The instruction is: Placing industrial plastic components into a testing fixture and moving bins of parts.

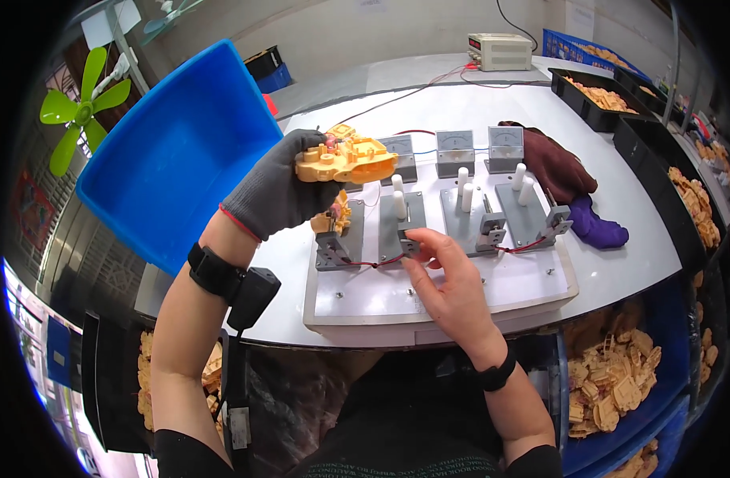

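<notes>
My left hand (281, 179), in a dark grey glove, holds up a yellow-orange moulded plastic housing (353, 162) with small reddish parts on it. The housing is above the left end of a white test fixture (365, 301). Under the glove, a second yellow plastic part (339, 211) sits on the leftmost grey station, partly hidden. My right hand (451, 280) is bare, its thumb and forefinger closed on a small grey block (410, 242) at the front of the second station. Two white pegs (398, 199) stand on that station.
Dial meters (455, 151) line the fixture's back. A blue bin (182, 151) leans at left. Brown and purple cloths (552, 163) lie at right. A power supply (500, 52) stands behind. Black trays (600, 97) and a blue crate (676, 382) hold yellow parts. A green fan (83, 113) stands far left.
</notes>
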Tool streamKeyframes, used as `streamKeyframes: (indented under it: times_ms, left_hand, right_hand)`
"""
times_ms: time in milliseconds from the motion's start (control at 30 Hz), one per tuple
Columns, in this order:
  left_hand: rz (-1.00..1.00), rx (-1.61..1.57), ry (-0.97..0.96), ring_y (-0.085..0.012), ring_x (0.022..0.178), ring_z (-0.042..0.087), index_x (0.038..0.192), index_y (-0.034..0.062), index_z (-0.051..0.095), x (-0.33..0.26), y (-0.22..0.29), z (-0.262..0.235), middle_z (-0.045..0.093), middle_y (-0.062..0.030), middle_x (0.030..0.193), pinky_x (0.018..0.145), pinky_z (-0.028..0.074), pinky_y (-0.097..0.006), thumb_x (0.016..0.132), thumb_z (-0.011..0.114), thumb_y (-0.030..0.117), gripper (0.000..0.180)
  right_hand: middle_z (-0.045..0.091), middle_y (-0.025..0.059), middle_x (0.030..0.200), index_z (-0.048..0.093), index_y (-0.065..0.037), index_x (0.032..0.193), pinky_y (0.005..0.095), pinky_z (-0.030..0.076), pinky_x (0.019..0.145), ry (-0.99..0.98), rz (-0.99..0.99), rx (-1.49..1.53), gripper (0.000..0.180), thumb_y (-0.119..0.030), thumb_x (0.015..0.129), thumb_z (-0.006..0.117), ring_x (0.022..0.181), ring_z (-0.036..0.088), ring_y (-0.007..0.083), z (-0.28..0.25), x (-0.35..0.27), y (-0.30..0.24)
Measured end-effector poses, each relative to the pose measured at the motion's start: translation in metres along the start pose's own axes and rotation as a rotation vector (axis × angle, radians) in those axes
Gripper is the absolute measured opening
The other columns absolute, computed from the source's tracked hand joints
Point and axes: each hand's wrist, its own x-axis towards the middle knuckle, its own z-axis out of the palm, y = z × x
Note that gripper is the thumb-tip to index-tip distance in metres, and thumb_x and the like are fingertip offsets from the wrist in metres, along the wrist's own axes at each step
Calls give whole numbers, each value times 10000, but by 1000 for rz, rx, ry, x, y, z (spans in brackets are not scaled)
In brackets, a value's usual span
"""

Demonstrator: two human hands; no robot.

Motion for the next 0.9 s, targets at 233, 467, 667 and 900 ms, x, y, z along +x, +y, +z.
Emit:
streamKeyframes:
  times_ms: [233, 467, 667, 900]
  left_hand:
    - [-75, 14, 2, -162, 810, 620, 1054, 69, 564, 22, 7, 0, 597, -89, 938, 676, 545, -239, 891, 568, 320, 299]
    - [16, 164, 68, -179, 876, 631, 1114, 51, 523, 48, 3, 5, 589, -117, 1012, 734, 562, -284, 903, 542, 305, 331]
    - [326, 1140, 29, -171, 903, 621, 1194, 17, 516, 48, -21, 24, 584, -122, 1035, 723, 552, -282, 913, 511, 311, 406]
    - [308, 1650, -125, -301, 1072, 583, 1375, 36, 383, 16, -34, 38, 561, -229, 1218, 943, 414, -328, 950, 454, 416, 574]
  right_hand:
    - [606, 54, 886, 592, -44, 1019, 261, 482, 710, -112, -17, 93, 225, -57, 811, 676, 759, 580, 128, -10, -1, 3]
    - [567, 52, 779, 596, -32, 953, 287, 461, 640, -63, -54, 91, 201, -92, 788, 694, 683, 534, 162, -6, 0, 0]
    - [577, 56, 793, 597, -37, 955, 296, 462, 645, -44, -95, 66, 206, -95, 784, 695, 687, 541, 171, -4, -1, 4]
    - [583, 58, 801, 597, -44, 972, 295, 467, 646, -46, -110, 31, 241, -94, 765, 709, 693, 549, 177, -6, -1, 3]
